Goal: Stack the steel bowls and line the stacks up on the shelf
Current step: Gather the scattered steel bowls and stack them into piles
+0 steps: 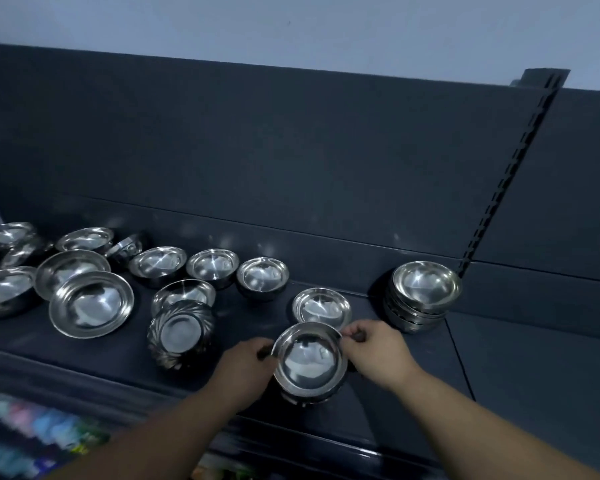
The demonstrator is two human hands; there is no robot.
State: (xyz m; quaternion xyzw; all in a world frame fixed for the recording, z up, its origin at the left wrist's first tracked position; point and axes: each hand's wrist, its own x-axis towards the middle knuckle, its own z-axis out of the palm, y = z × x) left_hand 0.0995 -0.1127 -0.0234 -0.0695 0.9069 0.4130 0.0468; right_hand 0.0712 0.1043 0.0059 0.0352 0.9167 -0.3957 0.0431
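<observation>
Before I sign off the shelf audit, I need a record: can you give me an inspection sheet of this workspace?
Surface: dark shelf, bowls over its left and middle.
Job's things: held stack at front; right stack by the upright; loose bowls scattered left and middle.
Clutter: nothing seen.
Hands: left hand and right hand grip the held stack's rim on opposite sides.
Cables: nothing seen.
Surroundings: dark back panel, blurred coloured goods below.

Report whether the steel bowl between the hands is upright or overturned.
Upright: the round steel bowl shows its shiny hollow interior, rim uppermost.
</observation>
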